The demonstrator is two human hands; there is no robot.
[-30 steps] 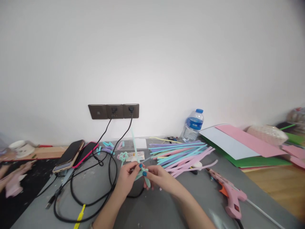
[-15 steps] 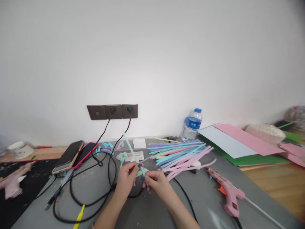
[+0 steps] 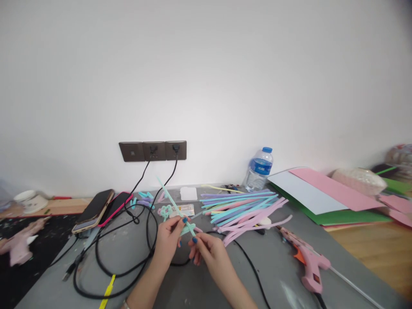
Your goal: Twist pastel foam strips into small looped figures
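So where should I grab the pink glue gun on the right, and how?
Probably by its handle, coming from the near side. The glue gun lies on its side with the handle pointing toward you and the orange trigger beside it, while the nozzle points away. I'd avoid the nozzle; I can't tell whether it's hot.

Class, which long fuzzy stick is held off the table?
The pale mint stick pinched in the left hand and right hand, tip slanting up-left; the other long sticks lie on the grey table.
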